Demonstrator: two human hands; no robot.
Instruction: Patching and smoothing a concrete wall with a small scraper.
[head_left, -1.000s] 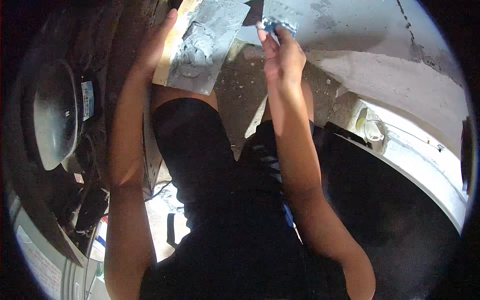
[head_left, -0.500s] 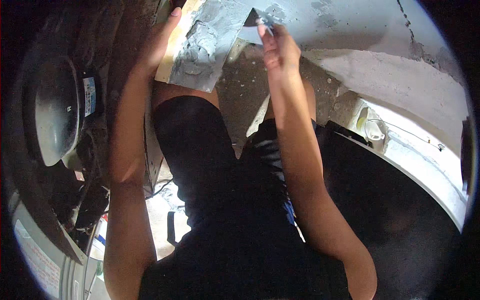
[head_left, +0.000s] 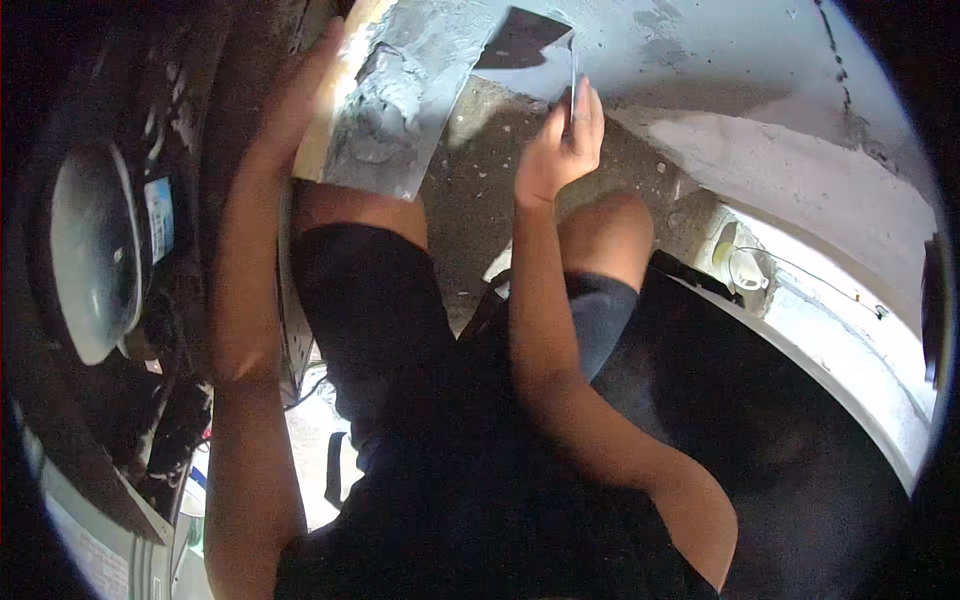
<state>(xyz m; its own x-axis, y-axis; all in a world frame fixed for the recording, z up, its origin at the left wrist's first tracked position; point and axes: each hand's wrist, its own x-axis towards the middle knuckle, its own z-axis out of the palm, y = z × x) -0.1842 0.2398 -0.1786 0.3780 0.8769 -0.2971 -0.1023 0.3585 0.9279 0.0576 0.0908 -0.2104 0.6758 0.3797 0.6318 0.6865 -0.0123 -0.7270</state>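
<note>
My left hand (head_left: 318, 85) is closed on the tan left edge of a flat board (head_left: 312, 150), its fingers partly hidden. The board lies above my left knee, smeared with wet grey plaster, with a thicker lump of plaster (head_left: 385, 95) near its middle. My right hand (head_left: 565, 150) is closed round a thin metal putty knife (head_left: 575, 75), seen nearly edge-on and pointing up toward the pale wall (head_left: 650, 55). A dark four-sided patch beside its tip meets the board's right side; I cannot tell whether it is blade or shadow.
A black, glossy rounded object (head_left: 95, 250) stands at the left. A dark flat surface (head_left: 780, 420) with a light rim spreads at the right. Beyond it, a small pale container (head_left: 748, 270) and a thin wire sit on a bright ledge. A crack (head_left: 835, 60) runs down the wall.
My right hand has drawn back toward me and turned, so the putty knife now points upward. The board has shifted slightly toward me and left, still in my left hand.
</note>
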